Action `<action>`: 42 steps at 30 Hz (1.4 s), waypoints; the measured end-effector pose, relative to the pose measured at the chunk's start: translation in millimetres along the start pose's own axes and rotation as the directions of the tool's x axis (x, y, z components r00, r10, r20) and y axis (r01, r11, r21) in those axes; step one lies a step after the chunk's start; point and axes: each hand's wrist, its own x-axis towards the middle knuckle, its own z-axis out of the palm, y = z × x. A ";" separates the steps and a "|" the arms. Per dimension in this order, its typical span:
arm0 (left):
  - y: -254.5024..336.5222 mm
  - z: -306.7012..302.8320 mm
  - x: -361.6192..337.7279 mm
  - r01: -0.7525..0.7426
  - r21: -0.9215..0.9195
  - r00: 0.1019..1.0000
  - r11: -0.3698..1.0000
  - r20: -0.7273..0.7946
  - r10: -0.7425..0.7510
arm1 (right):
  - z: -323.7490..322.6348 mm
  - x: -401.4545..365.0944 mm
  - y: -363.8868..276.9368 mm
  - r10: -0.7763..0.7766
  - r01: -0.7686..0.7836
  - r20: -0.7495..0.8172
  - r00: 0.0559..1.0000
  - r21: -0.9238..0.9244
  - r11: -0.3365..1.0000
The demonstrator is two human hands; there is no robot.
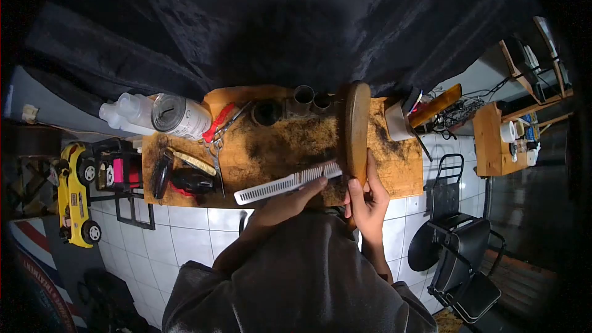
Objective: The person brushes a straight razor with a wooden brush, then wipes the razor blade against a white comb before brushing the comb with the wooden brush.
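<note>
Fingers of my left hand (pixel 302 196) are closed on a white comb (pixel 265 190), which slants over the wooden table. One end of the comb lies close to a wooden-backed brush (pixel 357 126). My right hand (pixel 371 202) grips that brush by its lower end, and the brush stands lengthwise away from me with its smooth back showing. Its bristles are mostly hidden from this side. Dark hair clippings are scattered on the wooden table (pixel 302 142) under both hands.
Left on the table are a tin can (pixel 180 116), scissors (pixel 214 151), a red-handled tool (pixel 219 122) and a black clipper (pixel 192 180). A white cup (pixel 398 122) with tools stands right. Black chairs (pixel 465 259) and a yellow toy car (pixel 77 194) are beyond.
</note>
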 end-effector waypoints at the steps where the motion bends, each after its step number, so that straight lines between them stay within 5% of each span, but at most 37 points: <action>1: -28.3 -3.4 5.3 -0.023 -0.069 0.999 0.997 -0.051 0.019 | -1.1 -1.4 -2.0 0.016 -0.015 0.033 0.999 -0.032 0.999; 2: -43.4 -4.4 9.3 -0.050 -0.137 0.994 0.989 -0.103 0.036 | -2.8 -3.8 -5.7 0.033 -0.028 0.064 0.997 -0.065 0.997; 3: -39.5 0.1 16.0 -0.071 -0.583 0.993 0.810 -0.115 0.005 | -4.7 -5.6 -7.7 0.050 -0.040 0.096 0.994 -0.098 0.994; 6: -17.8 -15.1 20.5 -0.081 -0.735 0.997 0.674 -0.051 0.064 | -9.3 -5.8 15.7 -0.139 0.194 0.249 0.958 -0.211 0.958; 9: -13.0 -10.3 10.0 -0.007 -0.181 0.999 0.983 -0.036 0.000 | -5.0 -8.1 9.9 0.040 -0.028 0.111 0.993 -0.102 0.994; 11: -4.2 2.8 6.3 -0.031 -0.309 0.995 0.951 0.078 0.058 | -3.7 -1.6 -0.7 0.031 -0.027 0.057 0.998 -0.078 0.997; 13: -1.7 -0.8 8.7 -0.063 -0.221 0.980 0.973 0.168 0.102 | -5.6 4.2 -7.1 -0.015 0.015 0.003 1.000 -0.065 0.998; 18: -19.8 -10.9 13.9 -0.053 -0.665 0.998 0.745 -0.048 0.028 | -17.7 0.8 -7.0 0.014 -0.008 0.067 0.998 -0.088 0.996; 20: -27.2 -21.2 12.4 -0.039 -0.622 0.999 0.782 -0.048 0.012 | -18.0 -1.9 0.8 0.011 0.015 0.179 0.984 -0.144 0.989; 22: -27.8 -21.8 7.4 0.003 -0.290 1.000 0.957 -0.013 -0.008 | -16.1 -3.5 6.4 -0.005 0.043 0.221 0.975 -0.168 0.985; 29: -28.1 -1.1 7.9 0.012 -0.506 0.997 0.863 0.067 0.026 | -5.1 3.4 -5.9 0.010 -0.011 -0.019 1.000 -0.042 0.999; 34: -23.1 -23.7 14.3 -0.104 -0.765 0.995 0.636 -0.086 0.060 | -13.2 -4.1 -0.3 0.047 -0.020 0.166 0.985 -0.161 0.987; 37: -23.4 -20.0 5.0 0.074 -0.210 0.993 0.975 -0.079 -0.092 | -8.9 -3.7 10.4 -0.015 0.050 0.189 0.982 -0.184 0.982; 38: -26.7 -7.2 1.0 -0.037 -0.432 0.995 0.901 -0.101 -0.007 | -7.6 -3.7 7.3 0.021 0.002 0.147 0.989 -0.155 0.988; 42: -13.3 -8.0 -2.5 0.035 -0.216 0.996 0.976 0.088 -0.017 | -4.3 2.8 -4.1 0.009 -0.009 0.000 1.000 -0.058 0.998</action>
